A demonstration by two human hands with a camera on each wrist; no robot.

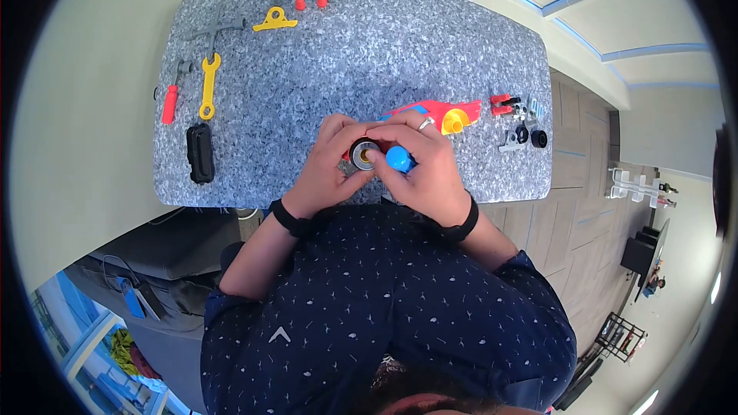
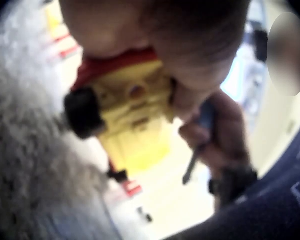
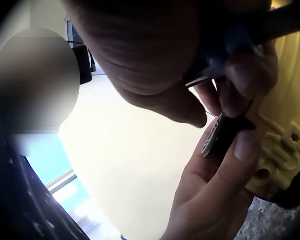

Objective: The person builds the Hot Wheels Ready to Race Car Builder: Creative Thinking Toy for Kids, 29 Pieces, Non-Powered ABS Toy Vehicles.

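My left hand (image 1: 321, 173) grips a toy vehicle with a yellow underside (image 2: 140, 115) and a red body, held up near my chest above the table's front edge. One black wheel with a silver rim (image 1: 358, 157) faces up between my hands, and the left thumb presses its side in the right wrist view. Another black wheel (image 2: 84, 112) shows on the yellow underside. My right hand (image 1: 434, 173) holds a screwdriver with a blue handle (image 1: 398, 158), its dark shaft (image 2: 191, 167) pointing away from the vehicle. The right fingertips are at the upturned wheel's hub.
Just beyond my right hand lies a red piece with a yellow round part (image 1: 455, 121). Small wheels and red parts (image 1: 501, 104) cluster at the right. A yellow wrench (image 1: 208, 88), red screwdriver (image 1: 170, 104), grey cross-shaped tool (image 1: 215, 29) and black case (image 1: 200, 154) lie left.
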